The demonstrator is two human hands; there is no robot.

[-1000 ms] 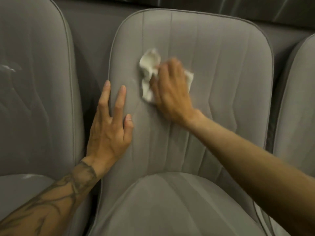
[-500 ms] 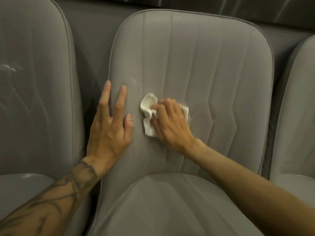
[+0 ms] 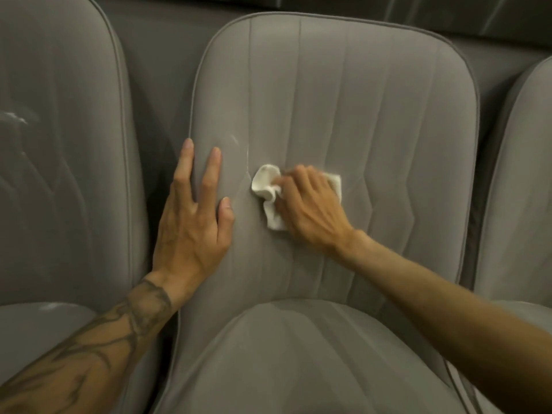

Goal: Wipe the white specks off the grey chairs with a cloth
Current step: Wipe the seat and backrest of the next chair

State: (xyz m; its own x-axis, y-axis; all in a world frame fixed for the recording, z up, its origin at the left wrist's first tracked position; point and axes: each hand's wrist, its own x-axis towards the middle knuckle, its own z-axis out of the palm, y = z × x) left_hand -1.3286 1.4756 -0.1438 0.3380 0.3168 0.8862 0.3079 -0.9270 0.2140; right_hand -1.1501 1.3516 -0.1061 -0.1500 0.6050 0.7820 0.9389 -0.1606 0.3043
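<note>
I see the cloth (image 3: 267,186), white and crumpled, lying against the backrest of the middle chair (image 3: 373,115), a little left of centre and about halfway up. My right hand (image 3: 310,210) covers most of it. The fingers are curled over the cloth and bunch it against the fabric. One wad sticks out to the left of the knuckles and a corner shows to the right. The fingertips are blurred, so I cannot tell exactly how they pinch it.

Just up and left of the cloth, a faint white smear (image 3: 236,138) marks the backrest. My left hand (image 3: 191,231) lies flat on the left edge of the same backrest, near the cloth but apart from it. Its fingers are straight and spread, and it holds nothing.

Below, the seat (image 3: 298,360) fills the lower middle. The left chair (image 3: 74,174) carries white specks (image 3: 13,118) on its back. The right chair (image 3: 519,204) shows only at the frame's edge.
</note>
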